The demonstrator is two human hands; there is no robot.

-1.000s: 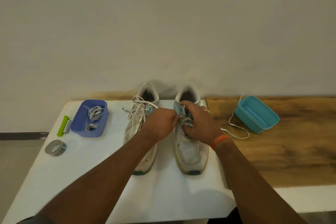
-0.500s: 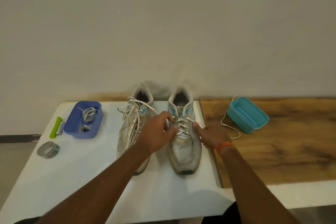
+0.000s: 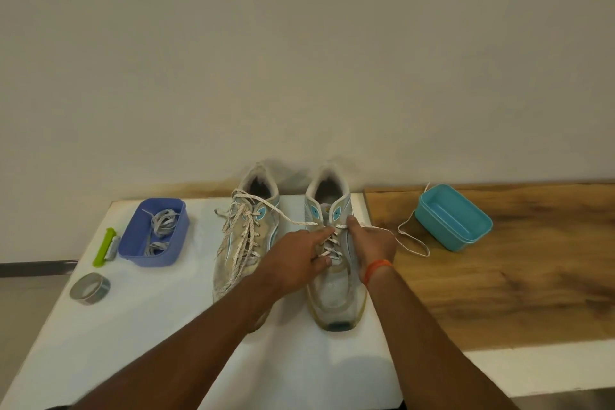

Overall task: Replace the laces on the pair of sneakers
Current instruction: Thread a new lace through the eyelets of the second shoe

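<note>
Head view
Landmark: right sneaker [image 3: 336,276], standing on the white board [image 3: 133,326], toe toward the camera.
Left hand [image 3: 293,260]: over the sneaker's left side; forefinger stretched out, its tip on the lace [image 3: 329,243] at the upper eyelets; thumb touching the lower lacing; other fingers curled under.
Right hand [image 3: 372,243]: at the sneaker's right side, fingers curled, pinching the lace at the top right eyelet.
Lace end: trails right of the sneaker to the teal tub [image 3: 454,216].
Left sneaker [image 3: 246,236]: just left, loosely laced.
Blue tub [image 3: 154,233]: further left, holding laces.
</note>
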